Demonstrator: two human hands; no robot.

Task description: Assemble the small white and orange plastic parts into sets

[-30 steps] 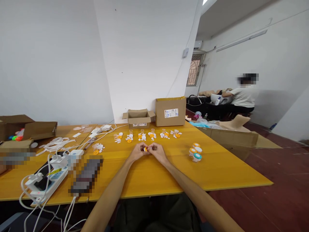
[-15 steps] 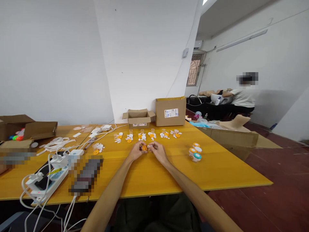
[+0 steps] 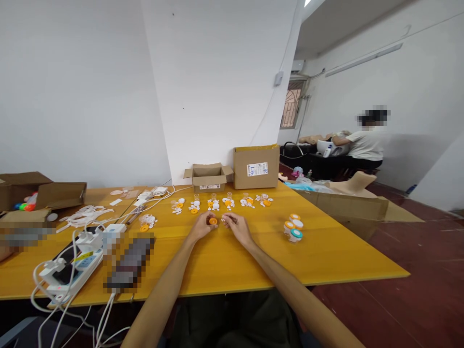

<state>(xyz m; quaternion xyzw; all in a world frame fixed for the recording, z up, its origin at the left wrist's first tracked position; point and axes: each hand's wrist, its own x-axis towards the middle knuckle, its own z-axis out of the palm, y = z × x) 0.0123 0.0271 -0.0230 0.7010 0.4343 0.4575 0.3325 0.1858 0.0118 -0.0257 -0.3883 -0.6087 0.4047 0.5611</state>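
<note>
My left hand [image 3: 203,227] is closed around an orange round cap [image 3: 213,221], its open side tilted up toward me. Just to the right, my right hand [image 3: 236,226] pinches a small white plastic piece [image 3: 223,220], a short gap away from the cap. Beyond both hands lies a row of small piles of parts: white discs [image 3: 216,206], orange rings [image 3: 194,211] and clear cups [image 3: 213,196]. Off to the right stand several capped clear jars [image 3: 296,235], with orange-and-white or teal lids.
At the back are an open small carton [image 3: 208,181] and a larger closed box [image 3: 255,169]. A power strip [image 3: 87,266] with cables and a blurred phone [image 3: 130,265] occupy the left. Another parts pile [image 3: 148,223] lies behind the phone. A person [image 3: 366,145] sits at the far right.
My left hand has turned the orange cap so its open face tips upward. My right hand has stayed close by, with the small white piece at its fingertips.
</note>
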